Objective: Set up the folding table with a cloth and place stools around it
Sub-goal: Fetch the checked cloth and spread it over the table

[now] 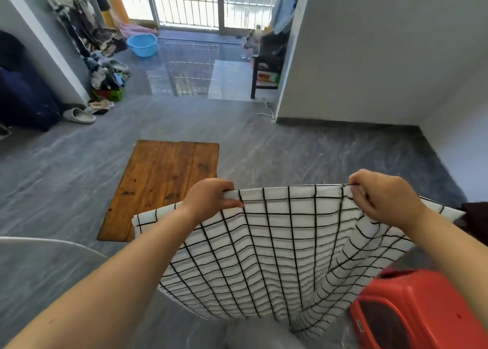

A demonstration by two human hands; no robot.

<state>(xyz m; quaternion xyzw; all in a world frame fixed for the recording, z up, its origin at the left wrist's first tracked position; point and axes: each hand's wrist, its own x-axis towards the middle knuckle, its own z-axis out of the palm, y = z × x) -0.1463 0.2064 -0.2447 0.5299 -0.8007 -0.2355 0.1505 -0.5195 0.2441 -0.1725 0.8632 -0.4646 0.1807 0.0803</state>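
Both bare hands grip the far edge of a white cloth with a black grid pattern [264,243], holding it spread out in the air. The left hand [211,195] is closed over the edge, thumb on the near face and fingers curled over the top. The right hand [383,198] pinches the same edge further along, fingers folded down tight on the hem. The cloth is taut between the two hands and sags below them toward the person; one corner sticks out past the left wrist and another past the right forearm.

Just beyond and to the left of the left hand lies the brown wooden plank tabletop [158,190]; the cloth's left corner overlaps its near right part in the view, though whether they touch cannot be told. Its legs are not visible, so it may be sitting low or flat on the grey marbled tile floor [290,150].

Below the right forearm, near the lower right corner, sits a red plastic stool [412,309], partly blurred. Far ahead of the left hand, a light blue plastic basin [142,45] rests on the floor.
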